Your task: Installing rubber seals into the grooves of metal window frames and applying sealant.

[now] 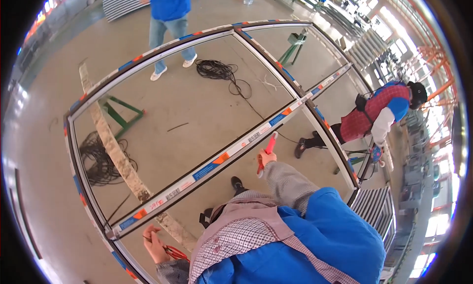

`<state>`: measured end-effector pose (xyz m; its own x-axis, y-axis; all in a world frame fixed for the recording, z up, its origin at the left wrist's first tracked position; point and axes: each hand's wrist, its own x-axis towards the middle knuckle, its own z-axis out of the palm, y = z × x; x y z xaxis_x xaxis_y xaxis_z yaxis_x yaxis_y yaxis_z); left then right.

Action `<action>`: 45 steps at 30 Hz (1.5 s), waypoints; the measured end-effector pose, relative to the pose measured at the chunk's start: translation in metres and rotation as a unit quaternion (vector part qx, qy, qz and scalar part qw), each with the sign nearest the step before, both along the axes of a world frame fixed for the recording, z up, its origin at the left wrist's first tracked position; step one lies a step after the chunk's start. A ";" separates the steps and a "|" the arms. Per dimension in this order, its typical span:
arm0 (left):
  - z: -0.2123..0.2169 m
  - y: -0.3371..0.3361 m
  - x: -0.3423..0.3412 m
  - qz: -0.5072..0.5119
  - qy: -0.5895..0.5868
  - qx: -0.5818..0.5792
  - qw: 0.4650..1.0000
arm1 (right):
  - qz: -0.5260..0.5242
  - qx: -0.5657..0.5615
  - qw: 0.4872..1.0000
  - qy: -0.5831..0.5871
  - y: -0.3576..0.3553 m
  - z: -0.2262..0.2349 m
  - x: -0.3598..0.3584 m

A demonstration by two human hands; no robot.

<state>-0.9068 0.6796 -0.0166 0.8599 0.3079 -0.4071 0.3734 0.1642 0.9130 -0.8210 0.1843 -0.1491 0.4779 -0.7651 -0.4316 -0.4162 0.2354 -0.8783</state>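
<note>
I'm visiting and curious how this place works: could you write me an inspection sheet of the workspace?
Surface: grey floor; worn plank and green stands beneath the metal frame.
Work items: frame with blue, orange and white strips.
Clutter: thin dark stick on floor.
Grip: right hand closed around red tool; left hand near red handles, hold unclear.
Cables: coiled black cable, far side; tangled black cable, left.
Surroundings: person in blue top; person in checked vest.
</note>
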 end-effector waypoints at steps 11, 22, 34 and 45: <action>0.059 -0.082 0.025 -0.036 0.017 0.078 0.996 | -0.074 0.117 0.989 -0.050 -0.002 -0.026 0.035; 0.074 -0.154 0.034 -0.072 0.033 0.089 0.993 | -0.132 0.087 0.983 -0.095 -0.109 -0.056 0.065; 0.079 -0.201 0.042 -0.104 0.038 0.084 0.990 | -0.167 0.054 0.984 -0.039 -0.192 -0.046 0.075; 0.070 -0.220 0.027 -0.092 0.054 0.085 0.991 | 0.043 -0.317 0.947 0.023 -0.183 0.076 0.049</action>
<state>-0.8801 0.4597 0.0533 0.8622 0.2225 -0.4551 0.4794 -0.0680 0.8750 -0.7719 0.0009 -0.0734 0.5426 -0.8363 0.0795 -0.4511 -0.3698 -0.8123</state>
